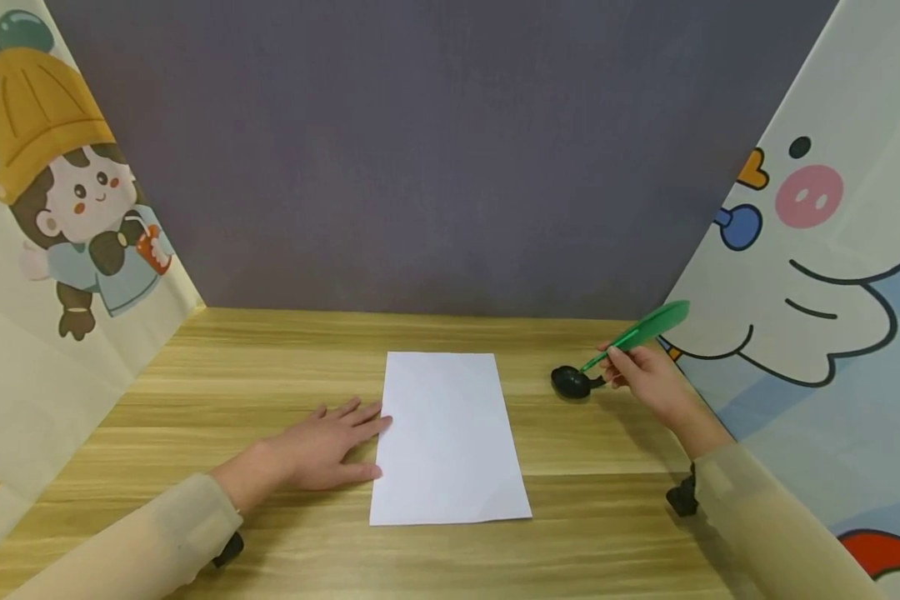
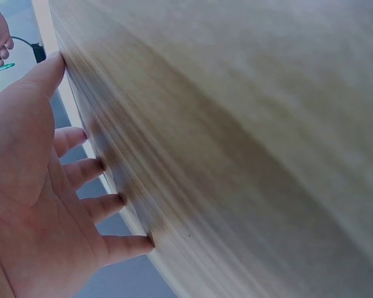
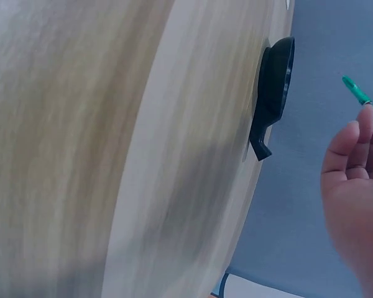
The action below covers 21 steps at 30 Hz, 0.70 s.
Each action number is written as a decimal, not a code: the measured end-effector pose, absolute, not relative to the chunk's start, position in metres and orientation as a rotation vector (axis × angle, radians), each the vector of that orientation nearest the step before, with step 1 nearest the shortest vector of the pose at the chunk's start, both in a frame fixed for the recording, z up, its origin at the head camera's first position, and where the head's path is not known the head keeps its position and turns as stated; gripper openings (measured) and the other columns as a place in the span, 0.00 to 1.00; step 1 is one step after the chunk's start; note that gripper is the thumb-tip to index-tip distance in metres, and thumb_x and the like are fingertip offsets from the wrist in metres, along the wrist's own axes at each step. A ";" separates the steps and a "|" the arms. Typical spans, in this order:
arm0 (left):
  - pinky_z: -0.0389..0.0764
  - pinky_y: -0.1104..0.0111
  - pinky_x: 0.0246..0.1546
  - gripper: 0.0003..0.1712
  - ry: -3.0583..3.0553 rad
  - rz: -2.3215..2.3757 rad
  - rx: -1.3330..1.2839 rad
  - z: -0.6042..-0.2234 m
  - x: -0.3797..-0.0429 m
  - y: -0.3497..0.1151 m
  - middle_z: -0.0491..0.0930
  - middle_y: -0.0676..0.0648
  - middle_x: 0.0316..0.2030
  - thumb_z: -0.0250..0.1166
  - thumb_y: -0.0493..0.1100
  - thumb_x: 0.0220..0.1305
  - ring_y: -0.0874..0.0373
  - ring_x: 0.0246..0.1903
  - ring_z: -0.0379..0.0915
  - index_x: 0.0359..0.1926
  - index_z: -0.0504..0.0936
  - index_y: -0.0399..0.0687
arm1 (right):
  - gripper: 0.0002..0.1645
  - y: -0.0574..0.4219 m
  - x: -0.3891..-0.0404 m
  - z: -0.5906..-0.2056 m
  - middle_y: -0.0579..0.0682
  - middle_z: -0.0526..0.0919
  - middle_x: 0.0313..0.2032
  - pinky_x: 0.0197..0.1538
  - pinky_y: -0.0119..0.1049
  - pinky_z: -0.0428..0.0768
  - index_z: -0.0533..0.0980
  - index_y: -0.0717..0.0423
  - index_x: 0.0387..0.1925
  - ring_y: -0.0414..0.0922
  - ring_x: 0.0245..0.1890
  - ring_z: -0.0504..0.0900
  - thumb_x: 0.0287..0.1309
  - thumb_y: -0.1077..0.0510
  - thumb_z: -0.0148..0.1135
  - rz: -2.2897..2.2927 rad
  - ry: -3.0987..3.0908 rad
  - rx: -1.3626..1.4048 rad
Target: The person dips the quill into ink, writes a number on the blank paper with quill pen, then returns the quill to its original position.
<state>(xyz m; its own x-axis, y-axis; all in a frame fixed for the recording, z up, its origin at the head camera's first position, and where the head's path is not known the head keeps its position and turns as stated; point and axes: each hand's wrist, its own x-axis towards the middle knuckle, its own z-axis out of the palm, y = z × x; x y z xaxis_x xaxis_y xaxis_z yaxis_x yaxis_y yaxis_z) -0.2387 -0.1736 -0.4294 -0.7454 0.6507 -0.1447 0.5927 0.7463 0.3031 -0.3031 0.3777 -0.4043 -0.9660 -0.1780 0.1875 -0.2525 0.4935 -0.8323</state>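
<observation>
My right hand (image 1: pixel 645 379) pinches a green feather pen (image 1: pixel 652 327) between thumb and fingers, its tip pointing down to the left and its plume up to the right. In the right wrist view the pen's green end (image 3: pixel 355 90) shows beyond the fingertips, above the table. Just left of that hand, a small black round dish with a short handle (image 1: pixel 572 382) stands on the table. A white sheet of paper (image 1: pixel 450 442) lies in the middle. My left hand (image 1: pixel 326 446) rests with spread fingers at the sheet's left edge, two fingertips overlapping it.
The wooden table (image 1: pixel 270 350) ends at a dark grey panel (image 1: pixel 450 167) behind. Printed cartoon panels rise on both sides, a child in a yellow hat (image 1: pixel 82 183) on the left and a white bird (image 1: pixel 817 275) on the right, close to my right forearm.
</observation>
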 end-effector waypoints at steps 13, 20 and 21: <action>0.56 0.21 0.75 0.48 2.703 0.341 0.986 -0.432 -0.241 -0.174 0.54 0.44 0.88 0.55 0.75 0.80 0.32 0.87 0.48 0.88 0.60 0.57 | 0.33 0.375 -0.310 -0.412 0.46 0.86 0.45 0.47 0.35 0.88 0.68 0.81 0.71 0.34 0.41 0.85 0.90 0.51 0.46 1.646 -2.665 0.366; 0.56 0.21 0.75 0.47 2.699 0.358 0.977 -0.431 -0.241 -0.174 0.55 0.43 0.88 0.56 0.73 0.80 0.32 0.86 0.48 0.88 0.60 0.57 | 0.33 0.378 -0.313 -0.412 0.50 0.88 0.45 0.48 0.35 0.88 0.68 0.81 0.72 0.34 0.42 0.86 0.89 0.52 0.49 1.619 -2.704 0.334; 0.56 0.21 0.75 0.47 2.699 0.359 0.976 -0.431 -0.241 -0.174 0.55 0.43 0.88 0.56 0.73 0.80 0.31 0.86 0.48 0.88 0.60 0.57 | 0.33 0.379 -0.313 -0.413 0.50 0.88 0.45 0.48 0.35 0.88 0.67 0.81 0.72 0.34 0.42 0.86 0.89 0.52 0.49 1.622 -2.706 0.336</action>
